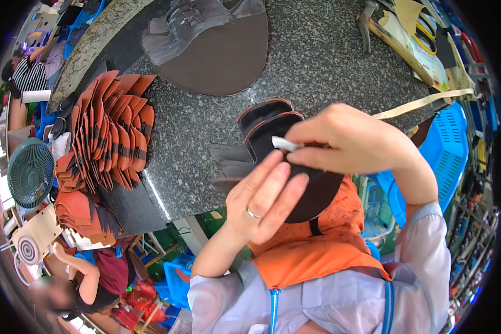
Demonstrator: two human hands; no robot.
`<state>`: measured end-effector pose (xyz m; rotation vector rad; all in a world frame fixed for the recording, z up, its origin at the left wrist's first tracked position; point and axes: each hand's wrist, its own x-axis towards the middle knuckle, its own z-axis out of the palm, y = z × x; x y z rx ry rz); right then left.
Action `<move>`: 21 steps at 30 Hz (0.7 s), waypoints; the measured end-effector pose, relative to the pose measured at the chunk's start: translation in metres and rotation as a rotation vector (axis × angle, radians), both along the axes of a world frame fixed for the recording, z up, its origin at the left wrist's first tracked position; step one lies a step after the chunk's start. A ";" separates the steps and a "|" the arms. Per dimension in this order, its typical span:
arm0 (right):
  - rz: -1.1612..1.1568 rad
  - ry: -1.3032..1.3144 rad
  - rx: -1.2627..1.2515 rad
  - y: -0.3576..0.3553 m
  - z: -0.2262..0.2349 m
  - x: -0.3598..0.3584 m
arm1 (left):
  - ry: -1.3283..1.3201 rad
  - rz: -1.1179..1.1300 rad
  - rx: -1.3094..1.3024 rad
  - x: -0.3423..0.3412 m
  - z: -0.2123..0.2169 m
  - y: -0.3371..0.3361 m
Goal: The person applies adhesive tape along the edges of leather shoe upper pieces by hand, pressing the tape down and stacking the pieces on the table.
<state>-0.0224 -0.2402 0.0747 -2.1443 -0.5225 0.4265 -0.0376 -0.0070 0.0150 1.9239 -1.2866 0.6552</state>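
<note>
Holding a dark shoe-upper piece (pixel 312 192) above the granite table (pixel 328 61) edge, my left hand (pixel 264 197) supports it with fingers pressed together and flat. My right hand (pixel 350 139) pinches a small white strip (pixel 284 143) against the piece. A blue basket (pixel 448 150) stands right; its contents are perhaps hidden. Two stacked dark cut pieces (pixel 261 119) lie just behind my fingers.

The desk (pixel 328 61) was a speckled grey stone slab. On its left part lay a fanned stack of orange-and-black cut pieces (pixel 112 128). A large dark brown sheet (pixel 217 61) lay at the far side, with crumpled clear plastic (pixel 189 22) on top. Near the middle lay a few dark pieces (pixel 231 161).
</note>
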 end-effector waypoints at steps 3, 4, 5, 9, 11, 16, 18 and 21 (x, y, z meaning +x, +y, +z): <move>-0.186 -0.231 -0.008 0.005 -0.025 0.011 | -0.278 0.393 0.003 0.000 -0.018 -0.015; -0.268 -0.316 -0.043 0.009 -0.027 0.012 | -0.219 0.314 0.079 -0.004 -0.012 -0.013; -0.350 -0.401 -0.079 0.012 -0.028 0.013 | -0.115 0.257 0.312 -0.007 0.000 -0.016; -0.162 -0.592 0.020 0.022 -0.027 -0.014 | 0.076 0.191 0.522 -0.010 -0.004 -0.010; -0.062 -0.662 -0.088 0.028 -0.025 -0.037 | 0.163 0.174 0.550 -0.012 -0.008 -0.004; -0.112 -0.708 -0.174 0.031 -0.040 -0.040 | 0.253 0.135 0.046 -0.010 -0.032 -0.010; -0.109 -0.723 -0.188 0.030 -0.040 -0.039 | 0.211 0.185 -0.124 -0.011 -0.042 -0.011; -0.086 -0.745 -0.213 0.032 -0.034 -0.037 | 0.198 0.229 0.001 -0.004 -0.022 -0.014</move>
